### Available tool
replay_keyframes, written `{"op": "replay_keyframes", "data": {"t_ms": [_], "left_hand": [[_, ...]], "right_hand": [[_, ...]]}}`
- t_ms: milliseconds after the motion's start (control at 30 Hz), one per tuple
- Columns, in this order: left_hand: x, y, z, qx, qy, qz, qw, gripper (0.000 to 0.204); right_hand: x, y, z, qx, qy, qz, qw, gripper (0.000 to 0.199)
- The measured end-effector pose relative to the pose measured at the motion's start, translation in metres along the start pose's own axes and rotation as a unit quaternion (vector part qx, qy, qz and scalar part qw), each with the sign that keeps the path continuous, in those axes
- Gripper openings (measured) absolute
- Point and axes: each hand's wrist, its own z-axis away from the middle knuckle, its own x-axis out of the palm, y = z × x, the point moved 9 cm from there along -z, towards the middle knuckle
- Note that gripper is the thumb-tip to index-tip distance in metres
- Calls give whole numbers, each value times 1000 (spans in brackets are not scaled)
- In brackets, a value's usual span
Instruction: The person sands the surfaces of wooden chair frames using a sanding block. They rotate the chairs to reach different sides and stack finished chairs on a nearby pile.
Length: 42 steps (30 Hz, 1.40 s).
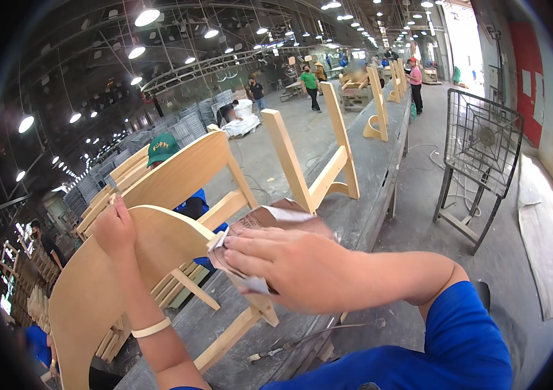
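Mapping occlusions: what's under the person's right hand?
Under the right hand is a creased brown-and-grey sheet, at the right end of the curved wooden panel. Covered: the palm and whatever wood lies behind the sheet.

The one view looks out from the person's own head. It faces down and ahead, along the table point(369, 179) and out over the floor point(280, 133) far away. The curved wood frame point(81, 305) and the blue sleeve point(465, 335) are very near it. Lamps point(147, 17) show at the top, farther off. The view is round and wide, with dark corners, and lines bend near its edge.
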Motion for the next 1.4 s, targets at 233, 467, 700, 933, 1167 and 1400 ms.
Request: {"op": "replay_keyframes", "data": {"t_ms": [233, 467, 700, 933, 1167, 1400], "left_hand": [[-2, 1, 1, 23, 54, 38, 998, 54], [4, -1, 2, 20, 30, 6, 999, 53], [6, -5, 2, 15, 27, 27, 999, 52], [13, -14, 0, 3, 10, 10, 1000, 51], [17, -18, 1, -12, -3, -4, 1000, 48], [19, -22, 2, 1, 32, -11, 999, 48]], "right_hand": [[24, -4, -18, 15, -37, -37, 999, 42], [46, 8, -23, 78, -105, -23, 991, 41], [15, -5, -24, 50, 37, -13, 998, 39], [33, -8, -34, 52, -9, 42, 998, 34], [30, -7, -34, 99, -6, 0, 995, 31], [19, -13, -30, 107, 22, 39, 993, 33]]}}
